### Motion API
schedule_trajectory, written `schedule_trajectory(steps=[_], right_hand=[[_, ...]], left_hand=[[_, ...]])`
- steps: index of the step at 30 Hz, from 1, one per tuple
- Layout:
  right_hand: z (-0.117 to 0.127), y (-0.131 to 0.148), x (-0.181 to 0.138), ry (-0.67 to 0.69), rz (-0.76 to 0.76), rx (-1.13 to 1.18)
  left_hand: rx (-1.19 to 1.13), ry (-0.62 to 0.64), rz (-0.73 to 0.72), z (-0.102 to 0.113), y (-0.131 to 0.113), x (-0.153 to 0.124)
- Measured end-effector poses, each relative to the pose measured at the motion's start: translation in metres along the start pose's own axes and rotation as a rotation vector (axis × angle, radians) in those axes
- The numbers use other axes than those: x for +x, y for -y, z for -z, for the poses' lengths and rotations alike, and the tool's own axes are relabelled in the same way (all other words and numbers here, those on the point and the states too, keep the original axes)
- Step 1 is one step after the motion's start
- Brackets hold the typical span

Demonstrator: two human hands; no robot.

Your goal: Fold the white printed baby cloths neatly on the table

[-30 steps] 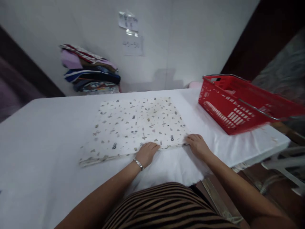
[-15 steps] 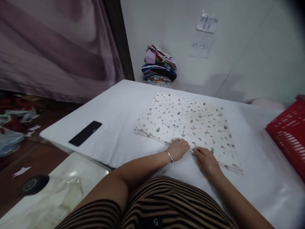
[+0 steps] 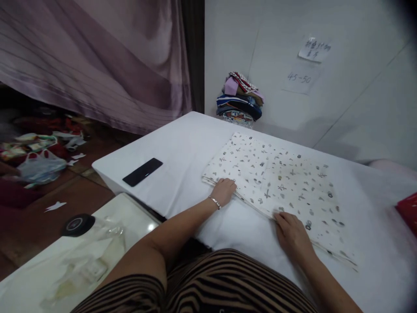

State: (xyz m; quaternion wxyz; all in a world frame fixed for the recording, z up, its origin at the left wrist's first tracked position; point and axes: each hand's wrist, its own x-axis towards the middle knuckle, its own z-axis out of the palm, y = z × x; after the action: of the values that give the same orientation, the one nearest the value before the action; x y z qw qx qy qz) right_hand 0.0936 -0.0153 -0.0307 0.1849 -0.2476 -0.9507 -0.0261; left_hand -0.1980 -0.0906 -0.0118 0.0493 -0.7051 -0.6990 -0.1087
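A folded white cloth (image 3: 250,174) printed with small grey and brown figures lies flat on the white-covered table (image 3: 182,148). Its layered near edge faces me. My left hand (image 3: 224,191), with a bracelet at the wrist, has its fingers closed over that edge near the left corner. Farther right along the same edge, my right hand (image 3: 293,230) pinches the cloth between thumb and fingers. The fingertips of both hands are partly hidden from above.
A black phone-like slab (image 3: 142,171) lies left on the table. Folded clothes (image 3: 241,98) are stacked beyond the far edge. At right a red basket (image 3: 408,211) shows partly. A lower white surface (image 3: 107,256) at left holds a round black object (image 3: 78,224) and clear plastic.
My hands have moved apart along the cloth's near edge, the left one toward the left corner. The view has turned left, so the scene sits farther right.
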Motion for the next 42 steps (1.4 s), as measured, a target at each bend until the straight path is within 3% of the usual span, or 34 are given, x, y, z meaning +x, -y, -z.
schedule_trajectory(steps=[4, 7, 11, 15, 19, 30, 34, 38, 42], right_hand=[[-0.003, 0.024, 0.033, 0.05, 0.052, 0.05], [-0.006, 0.044, 0.067, 0.109, 0.093, 0.116], [-0.012, 0.079, 0.127, 0.185, 0.144, 0.22], [-0.028, 0.121, 0.189, 0.221, 0.179, 0.293], [-0.047, 0.148, 0.224, 0.327, 0.136, 0.229], [-0.055, 0.147, 0.233, 0.368, 0.123, 0.227], [-0.06, 0.142, 0.236, 0.32, 0.045, 0.436], [-0.063, 0.14, 0.233, 0.196, 0.039, 0.6], [-0.065, 0.145, 0.23, 0.245, 0.088, 0.593]], left_hand=[[-0.085, -0.117, 0.136, 0.01, 0.022, -0.021], [-0.115, -0.193, 0.393, 0.019, 0.042, -0.047], [-0.06, -0.141, 0.72, 0.026, 0.063, -0.07], [-0.045, -0.074, 0.783, 0.029, 0.065, -0.063], [-0.072, -0.035, 0.83, 0.028, 0.065, -0.048], [-0.415, -0.109, 0.98, 0.022, 0.066, -0.032], [-0.603, -0.233, 1.062, 0.018, 0.074, -0.034], [-1.026, -0.402, 1.155, 0.007, 0.084, -0.038], [-1.31, -0.524, 1.168, 0.003, 0.087, -0.038]])
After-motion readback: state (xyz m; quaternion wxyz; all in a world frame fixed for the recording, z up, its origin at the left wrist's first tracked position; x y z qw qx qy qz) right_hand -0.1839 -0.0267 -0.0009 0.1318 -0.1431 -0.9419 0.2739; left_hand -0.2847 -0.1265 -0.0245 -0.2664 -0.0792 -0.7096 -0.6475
